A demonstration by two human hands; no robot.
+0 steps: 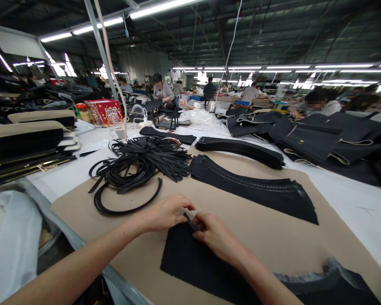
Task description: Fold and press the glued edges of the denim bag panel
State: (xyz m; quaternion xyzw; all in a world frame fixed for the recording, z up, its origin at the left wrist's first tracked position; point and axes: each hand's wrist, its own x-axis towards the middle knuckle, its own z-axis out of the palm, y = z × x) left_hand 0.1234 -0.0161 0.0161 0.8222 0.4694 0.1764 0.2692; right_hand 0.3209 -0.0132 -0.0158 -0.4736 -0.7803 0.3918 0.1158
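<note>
A black curved panel (193, 258), of leather or fabric, lies in front of me and runs under my right forearm. My right hand (211, 231) pinches a narrow black strip (191, 222) at the panel's upper left corner; whether it is separate or a folded edge I cannot tell. My left hand (173, 212) is just beyond that corner, its thumb by the strip's end, fingers curved and apart from the thumb. Beyond my hands lie a bundle of black strips (146, 159), a single curved strip (128, 209) and a stack of stitched black panels (250, 184).
Beige board (305, 237) covers part of the white table. Another panel stack (238, 150) lies farther back. Black bag pieces (333, 140) are heaped right; flap pieces (28, 144) are stacked left near a red box (104, 111). A co-worker (320, 101) sits across.
</note>
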